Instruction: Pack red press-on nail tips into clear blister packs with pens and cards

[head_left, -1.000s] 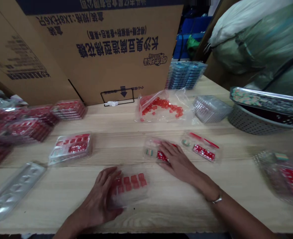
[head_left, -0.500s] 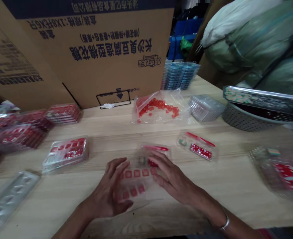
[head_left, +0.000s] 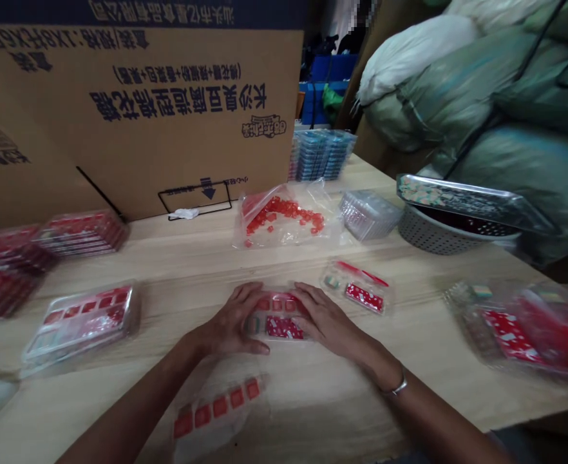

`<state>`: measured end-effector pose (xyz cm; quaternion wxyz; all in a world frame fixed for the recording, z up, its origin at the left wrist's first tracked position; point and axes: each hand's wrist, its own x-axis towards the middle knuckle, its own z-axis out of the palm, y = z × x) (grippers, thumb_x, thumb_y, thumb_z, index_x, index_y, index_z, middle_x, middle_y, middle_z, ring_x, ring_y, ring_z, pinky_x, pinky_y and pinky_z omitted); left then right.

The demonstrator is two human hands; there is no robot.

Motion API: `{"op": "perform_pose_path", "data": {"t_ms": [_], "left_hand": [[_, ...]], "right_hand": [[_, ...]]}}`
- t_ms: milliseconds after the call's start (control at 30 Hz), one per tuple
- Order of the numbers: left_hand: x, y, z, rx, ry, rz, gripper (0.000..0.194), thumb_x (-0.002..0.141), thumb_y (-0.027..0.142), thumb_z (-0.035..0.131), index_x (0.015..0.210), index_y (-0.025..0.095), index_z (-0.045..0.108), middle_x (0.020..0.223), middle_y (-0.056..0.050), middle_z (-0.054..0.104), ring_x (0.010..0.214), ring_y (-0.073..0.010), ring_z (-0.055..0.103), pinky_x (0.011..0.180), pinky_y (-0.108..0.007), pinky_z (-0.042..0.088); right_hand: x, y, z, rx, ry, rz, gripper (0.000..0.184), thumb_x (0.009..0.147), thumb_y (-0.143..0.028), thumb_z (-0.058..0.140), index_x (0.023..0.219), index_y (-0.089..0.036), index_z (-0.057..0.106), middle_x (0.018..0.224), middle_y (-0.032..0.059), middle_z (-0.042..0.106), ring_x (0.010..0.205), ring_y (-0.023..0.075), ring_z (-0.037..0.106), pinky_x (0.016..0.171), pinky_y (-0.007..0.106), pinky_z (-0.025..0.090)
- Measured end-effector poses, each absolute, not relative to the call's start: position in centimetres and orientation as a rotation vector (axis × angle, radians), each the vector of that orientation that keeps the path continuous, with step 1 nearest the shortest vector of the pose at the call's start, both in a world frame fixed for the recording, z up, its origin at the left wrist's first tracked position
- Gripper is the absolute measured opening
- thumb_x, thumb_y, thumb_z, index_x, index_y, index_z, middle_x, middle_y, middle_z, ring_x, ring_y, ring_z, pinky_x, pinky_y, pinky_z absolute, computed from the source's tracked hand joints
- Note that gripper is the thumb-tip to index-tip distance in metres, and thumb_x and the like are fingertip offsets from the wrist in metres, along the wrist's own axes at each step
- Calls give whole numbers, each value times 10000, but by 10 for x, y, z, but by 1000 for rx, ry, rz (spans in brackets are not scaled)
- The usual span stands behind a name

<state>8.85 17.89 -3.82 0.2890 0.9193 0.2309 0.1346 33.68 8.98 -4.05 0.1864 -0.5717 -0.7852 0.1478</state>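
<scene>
A clear plastic tray (head_left: 284, 338) lies in front of me with red squares along its far side, a red packet with white marks (head_left: 284, 327) and a small greenish piece. My left hand (head_left: 230, 322) curls around its left side, thumb at the near edge. At the right side, my right hand (head_left: 325, 322) presses its fingers on the rim. Nearer to me, below my left wrist, is a clear sheet with a row of red squares (head_left: 220, 406). Another clear tray (head_left: 359, 287) with a red stick and dotted packet sits beyond my right hand.
A filled clear tray stack (head_left: 84, 319) and several red packs (head_left: 84, 232) stand at left. A cardboard box (head_left: 182, 129) rises behind. A bag of red pieces (head_left: 284, 216), empty clear trays (head_left: 368, 212), a grey basket (head_left: 438, 232) and more packets (head_left: 511, 332) lie across the back and right.
Both hands have moved away from me onto the tray. A row of red squares now sits in it, over where the red stick showed. The other row of squares stays behind, nearer me.
</scene>
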Motion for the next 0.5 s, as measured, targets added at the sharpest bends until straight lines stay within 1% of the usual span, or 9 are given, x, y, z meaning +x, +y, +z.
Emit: {"op": "perform_pose_path", "data": {"t_ms": [67,133,200,267,333,367,400,433,500], "left_hand": [[85,179,-42,2364,692,404,880,741,529,667,1439,194,248,1500,-179,250,1386,-310,235,1100,-513,294],[83,180,-46,2315,799,435,819,802,493,613,1451,191,216,1491,-179,281,1371,-293,287,1100,-508,303],[82,180,-50,2315,854,428,797,799,481,620,1440,182,253,1460,-178,347,1344,-294,339,1096,-512,312],[82,181,-52,2331,834,420,773,784,477,637,1418,176,312,1463,-175,355,1354,-299,325,1103,-511,302],[82,182,-53,2299,832,464,716,798,464,618,1398,174,354,1479,-170,339,1365,-293,315,1103,-496,309],[82,182,-54,2252,867,501,675,819,450,591,1392,176,363,1473,-166,352,1353,-286,341,1086,-485,339],[82,182,-53,2190,919,536,634,843,432,557,1390,179,362,1456,-164,382,1322,-279,392,1052,-473,385],[82,181,-52,2125,980,571,599,862,413,526,1389,179,360,1425,-163,425,1272,-272,455,1005,-459,434],[79,174,-45,2057,1082,620,551,876,384,498,1373,179,375,1342,-160,516,1163,-259,552,917,-434,496]], "right_hand": [[337,91,-41,-1624,-2218,422,497,933,-366,447,1367,-125,412,1424,188,406,1316,276,387,1072,483,367],[336,90,-40,-1635,-2206,417,480,933,-348,443,1362,-134,417,1416,186,414,1317,273,387,1072,483,363],[334,89,-39,-1652,-2184,415,475,936,-352,429,1361,-137,418,1437,195,381,1339,276,355,1079,491,344],[331,87,-36,-1650,-2204,442,563,919,-425,455,1396,-138,371,1493,203,284,1386,298,263,1094,517,300],[327,85,-33,-1615,-2284,507,778,822,-543,568,1437,-146,304,1535,198,180,1417,334,151,1105,549,246],[325,85,-32,-1596,-2327,542,886,750,-574,635,1446,-151,286,1544,192,154,1420,349,117,1108,554,227],[323,86,-31,-1586,-2357,569,955,686,-568,694,1447,-158,288,1544,187,155,1417,356,114,1109,548,222],[322,87,-30,-1586,-2366,581,978,641,-533,736,1438,-165,306,1537,183,177,1408,358,138,1108,533,229],[321,91,-30,-1591,-2332,553,937,596,-423,769,1404,-175,363,1494,175,265,1367,345,229,1095,494,262]]}}
